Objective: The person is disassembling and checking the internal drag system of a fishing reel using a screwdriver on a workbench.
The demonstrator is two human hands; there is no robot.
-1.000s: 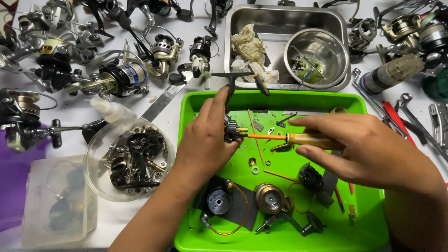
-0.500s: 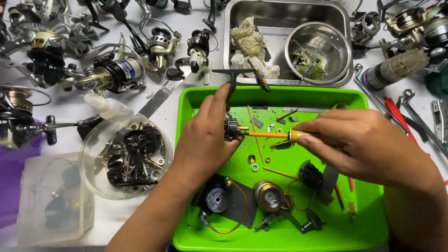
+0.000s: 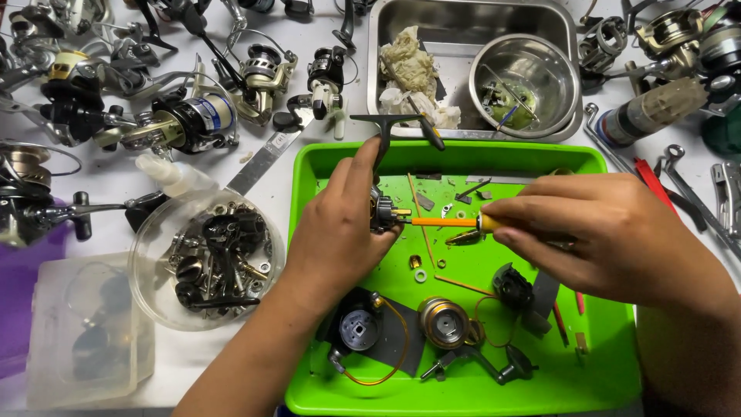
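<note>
**A:** Head view, looking straight down. What is the left hand [image 3: 340, 232] holding?

**B:** A small dark reel part [image 3: 380, 210], pinched between thumb and fingers above the green tray [image 3: 463, 154]. It is black with brassy bits, and a thin black handle arm rises from it to a flat T-shaped knob [image 3: 395, 123]. The thumb hides most of the body, so I can't tell its full shape.

**A:** And the right hand [image 3: 610, 232]?

**B:** Closed around a screwdriver [image 3: 448, 222], gripping the yellow-and-black handle. The slim orange shaft lies level, and its tip meets the reel part.

**A:** What lies in the tray?

**B:** It's glossy moulded plastic with rounded corners. On its floor are a round metal spool [image 3: 444, 322], a black housing [image 3: 359, 328] with a curl of orange wire, small washers and thin orange rods.

**A:** Around the tray?

**B:** To the left, a clear round plastic tub [image 3: 154, 239] filled with dark gears and screws. Above, a dull steel pan [image 3: 386, 46] holding crumpled stained rags [image 3: 413, 73] and a shiny steel bowl [image 3: 532, 62]. Spinning reels [image 3: 185, 120] crowd the white table's upper left; wrenches [image 3: 687, 185] lie at right.
</note>
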